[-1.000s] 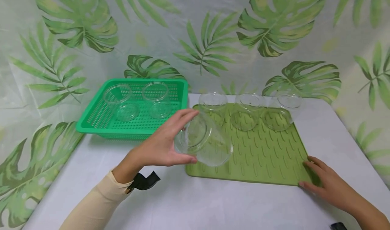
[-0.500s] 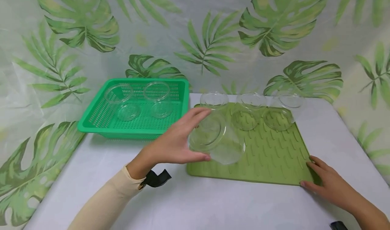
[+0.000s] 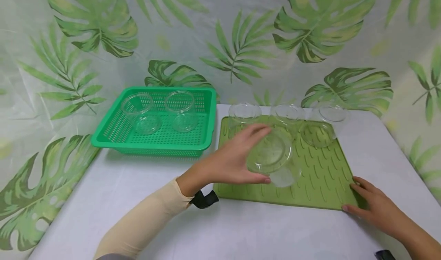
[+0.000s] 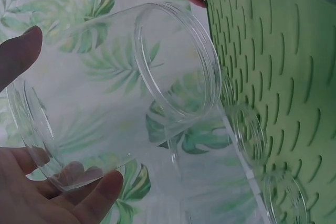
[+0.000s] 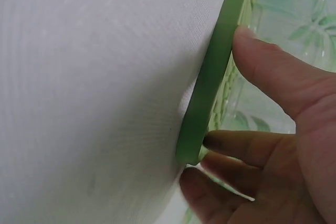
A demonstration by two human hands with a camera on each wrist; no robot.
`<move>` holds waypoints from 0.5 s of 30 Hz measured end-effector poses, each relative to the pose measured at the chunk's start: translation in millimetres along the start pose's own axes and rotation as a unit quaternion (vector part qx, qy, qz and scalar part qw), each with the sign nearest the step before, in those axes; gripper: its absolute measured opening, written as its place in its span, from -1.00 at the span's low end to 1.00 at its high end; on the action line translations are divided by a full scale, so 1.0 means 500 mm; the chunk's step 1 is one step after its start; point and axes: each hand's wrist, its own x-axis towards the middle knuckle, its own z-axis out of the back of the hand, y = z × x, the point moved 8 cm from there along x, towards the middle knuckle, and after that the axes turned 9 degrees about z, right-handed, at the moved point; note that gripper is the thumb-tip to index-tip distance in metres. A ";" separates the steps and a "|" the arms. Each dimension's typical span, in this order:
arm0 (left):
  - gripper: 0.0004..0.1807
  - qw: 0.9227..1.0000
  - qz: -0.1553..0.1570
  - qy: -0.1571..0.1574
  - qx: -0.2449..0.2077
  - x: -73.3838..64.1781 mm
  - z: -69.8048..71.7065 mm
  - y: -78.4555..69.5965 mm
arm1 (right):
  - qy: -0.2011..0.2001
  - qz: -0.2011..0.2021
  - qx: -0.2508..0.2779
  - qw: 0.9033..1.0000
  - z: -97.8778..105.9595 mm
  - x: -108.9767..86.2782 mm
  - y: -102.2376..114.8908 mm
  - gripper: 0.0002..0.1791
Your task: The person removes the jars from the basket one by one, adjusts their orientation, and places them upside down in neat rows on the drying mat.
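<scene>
My left hand (image 3: 231,161) grips a clear jar (image 3: 270,152) near its base, thumb on one side and fingers on the other. The jar tilts above the ribbed green mat (image 3: 320,191). In the left wrist view the ridged rim of this jar (image 4: 178,61) points toward the mat, away from the palm. My right hand (image 3: 373,204) rests at the mat's near right corner. Seen from the right wrist, the thumb (image 5: 262,61) touches one edge and the fingertips lie around the corner. Three more clear jars, such as the right one (image 3: 318,133), stand along the mat's far side.
To the left sits a green slotted basket (image 3: 151,147) holding two clear jars, one at its left (image 3: 138,105) and one farther right (image 3: 180,102). A white tablecloth (image 3: 165,172) covers the table. Behind it hangs a leaf-patterned curtain (image 3: 241,7).
My left hand has carried the jar rightward, from the mat's left edge to over its middle, turning the base more toward the head camera. The right hand has stayed at the corner.
</scene>
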 end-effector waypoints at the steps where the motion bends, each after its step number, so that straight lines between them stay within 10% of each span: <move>1: 0.17 1.000 0.001 0.001 0.007 0.006 -0.006 -0.001 | -0.006 0.006 -0.008 1.000 0.002 0.001 0.003 -0.14; 15: 0.17 1.000 0.020 0.009 0.015 0.099 -0.082 0.003 | -0.017 0.030 -0.035 0.999 0.004 0.007 0.010 -0.18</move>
